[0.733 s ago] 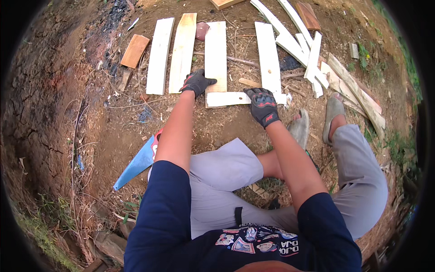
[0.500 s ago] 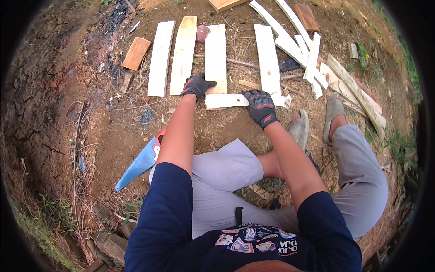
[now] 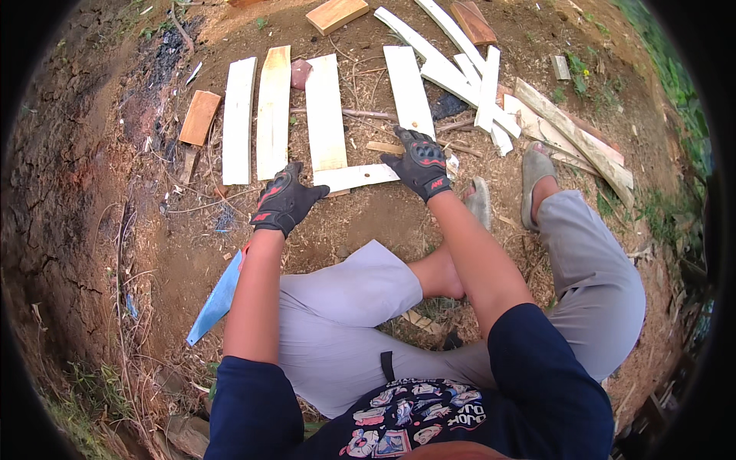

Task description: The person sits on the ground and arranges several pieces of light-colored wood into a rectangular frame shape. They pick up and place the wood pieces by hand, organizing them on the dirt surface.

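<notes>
A short pale wooden board [image 3: 356, 179] lies crosswise over the lower end of the third upright plank [image 3: 326, 115] and reaches toward the fourth plank [image 3: 406, 84]. My left hand [image 3: 284, 198], in a black glove with red marks, is by the board's left end, fingers apart and thumb pointing at it. My right hand [image 3: 422, 161], gloved alike, rests over the fourth plank's lower end; its fingers are stretched out and its thumb lies at the crosswise board. It hides where these two pieces meet. Two more pale planks, the first [image 3: 240, 123] and second [image 3: 274, 115], lie parallel on the left.
A blue-bladed handsaw [image 3: 216, 295] lies by my left forearm, its handle mostly hidden. Brown wooden blocks [image 3: 199, 119] lie left and at the far side. Loose pale strips [image 3: 487, 88] and longer boards [image 3: 575, 142] pile up at right, near my sandalled foot [image 3: 539, 180].
My left hand has drawn back from the planks to the crosswise board's left end, its fingers spreading. My right hand has slid off that board's middle to its right end. The view has shifted.
</notes>
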`<action>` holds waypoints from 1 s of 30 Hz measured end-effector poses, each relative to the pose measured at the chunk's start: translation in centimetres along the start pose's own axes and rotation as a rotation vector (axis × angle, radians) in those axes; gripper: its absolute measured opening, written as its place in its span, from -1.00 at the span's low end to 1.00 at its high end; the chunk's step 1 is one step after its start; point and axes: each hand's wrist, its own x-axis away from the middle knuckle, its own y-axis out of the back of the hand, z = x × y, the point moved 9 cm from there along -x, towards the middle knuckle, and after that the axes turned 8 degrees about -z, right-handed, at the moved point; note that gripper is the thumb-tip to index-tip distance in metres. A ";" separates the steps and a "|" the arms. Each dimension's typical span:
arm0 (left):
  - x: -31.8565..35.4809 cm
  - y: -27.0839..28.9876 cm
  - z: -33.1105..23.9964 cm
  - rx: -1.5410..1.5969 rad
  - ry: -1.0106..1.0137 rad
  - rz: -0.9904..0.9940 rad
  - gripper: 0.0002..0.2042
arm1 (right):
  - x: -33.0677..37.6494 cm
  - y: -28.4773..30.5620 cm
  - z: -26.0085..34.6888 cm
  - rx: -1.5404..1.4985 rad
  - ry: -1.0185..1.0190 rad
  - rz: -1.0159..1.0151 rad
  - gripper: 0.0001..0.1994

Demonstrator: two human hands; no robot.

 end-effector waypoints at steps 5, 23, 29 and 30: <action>2.0 -3.6 -3.4 -0.111 -0.232 -0.180 -0.13 | -4.8 -1.0 -4.7 0.249 -0.263 0.003 0.08; -1.7 -8.5 -2.4 -0.111 -0.379 -0.344 -0.47 | -8.2 -1.2 -7.8 0.298 -0.282 0.089 0.26; -1.4 -7.8 -2.9 -0.101 -0.379 -0.322 -0.52 | -8.1 -0.7 -7.9 0.289 -0.319 0.055 0.25; -1.4 -7.9 -2.8 -0.104 -0.383 -0.343 -0.53 | -8.1 -0.7 -8.0 0.300 -0.320 0.034 0.26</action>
